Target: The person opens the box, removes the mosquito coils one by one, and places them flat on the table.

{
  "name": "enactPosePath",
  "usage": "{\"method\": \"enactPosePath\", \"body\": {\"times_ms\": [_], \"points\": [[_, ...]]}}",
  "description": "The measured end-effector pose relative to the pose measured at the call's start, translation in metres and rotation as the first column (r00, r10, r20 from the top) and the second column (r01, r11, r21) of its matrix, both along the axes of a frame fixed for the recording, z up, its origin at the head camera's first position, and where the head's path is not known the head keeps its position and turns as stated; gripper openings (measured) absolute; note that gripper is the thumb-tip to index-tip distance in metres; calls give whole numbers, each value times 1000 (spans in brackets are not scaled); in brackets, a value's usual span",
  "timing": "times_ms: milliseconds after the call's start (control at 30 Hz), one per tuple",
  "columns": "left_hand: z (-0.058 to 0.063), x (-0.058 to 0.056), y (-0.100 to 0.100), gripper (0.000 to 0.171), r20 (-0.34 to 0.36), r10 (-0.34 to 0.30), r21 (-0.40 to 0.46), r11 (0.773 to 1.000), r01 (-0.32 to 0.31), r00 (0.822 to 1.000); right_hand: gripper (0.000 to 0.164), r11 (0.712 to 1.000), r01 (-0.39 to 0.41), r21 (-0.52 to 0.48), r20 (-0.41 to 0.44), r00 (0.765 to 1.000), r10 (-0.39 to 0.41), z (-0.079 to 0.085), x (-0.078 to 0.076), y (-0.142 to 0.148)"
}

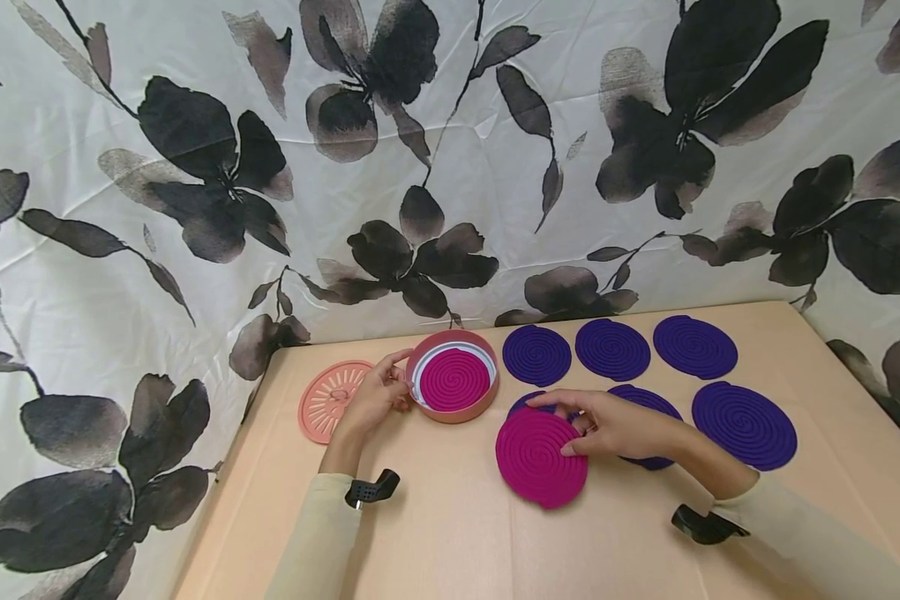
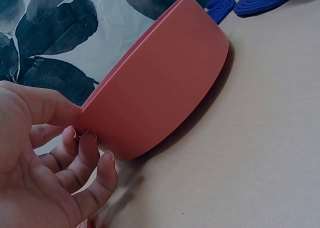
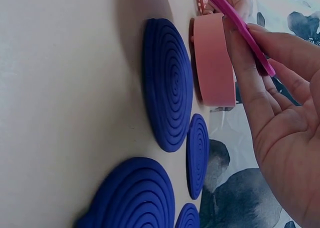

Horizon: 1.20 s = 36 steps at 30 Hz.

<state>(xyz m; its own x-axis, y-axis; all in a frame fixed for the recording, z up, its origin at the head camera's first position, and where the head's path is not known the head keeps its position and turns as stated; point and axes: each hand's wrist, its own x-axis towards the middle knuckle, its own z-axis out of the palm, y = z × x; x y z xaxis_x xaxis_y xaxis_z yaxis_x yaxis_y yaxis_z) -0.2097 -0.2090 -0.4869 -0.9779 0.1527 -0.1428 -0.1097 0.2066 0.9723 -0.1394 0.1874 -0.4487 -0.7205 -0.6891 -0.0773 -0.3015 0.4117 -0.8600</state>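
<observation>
My left hand [image 1: 373, 402] pinches the left rim of a round pink container [image 2: 160, 78] between thumb and fingers. Inside that container lies a magenta spiral coaster [image 1: 454, 380], with a pale ring showing around it. My right hand [image 1: 615, 423] grips another magenta spiral coaster [image 1: 538, 460] by its right edge, thumb on the upper face and fingers beneath. This coaster is above the table, in front of the container and to its right. In the right wrist view it appears edge-on [image 3: 245, 33]. A blue coaster [image 3: 167, 85] lies below, partly covered in the head view.
Several blue spiral coasters [image 1: 611, 350] lie in two rows on the right of the light table [image 1: 450, 533]. A slotted pink lid [image 1: 321, 407] lies left of the container, partly behind my left hand. A floral cloth [image 1: 555, 208] hangs behind the table.
</observation>
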Motion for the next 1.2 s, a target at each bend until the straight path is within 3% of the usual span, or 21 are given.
{"method": "enactPosePath", "body": {"times_ms": [400,767,1200], "points": [[4,-3,0,64,30,-20,9,1000,20,999,63,998,-52,-41,71,996,55,-9,4,-1],[31,10,7,62,38,-34,3,999,34,999,65,997,-67,-46,146,987,73,-14,9,-2],[29,8,7,64,35,-34,15,999,33,999,64,995,-90,-32,149,984,94,-16,15,-2]]}}
